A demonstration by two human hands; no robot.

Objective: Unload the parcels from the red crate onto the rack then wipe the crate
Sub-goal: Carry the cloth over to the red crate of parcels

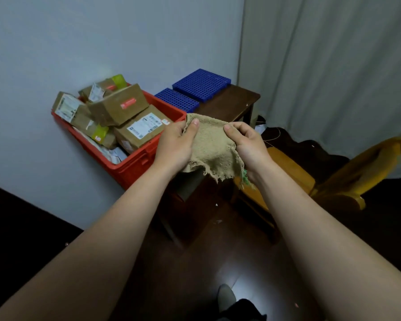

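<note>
Mid-frame, my left hand (176,144) and right hand (245,144) pinch the cloth (214,147) (frayed), risking wiping the crate (134,167) before the parcels (118,105) leave.

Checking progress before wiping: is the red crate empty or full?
Full: brown parcels are heaped above the red crate rim, none on the blue rack.

A dark wooden table (232,105) stands in the corner against a pale wall (56,42). A grey curtain (333,54) hangs to its right. A yellow wooden chair (361,167) stands near the table on the dark glossy floor (218,262). A thin cord (274,136) lies beneath the curtain.
</note>
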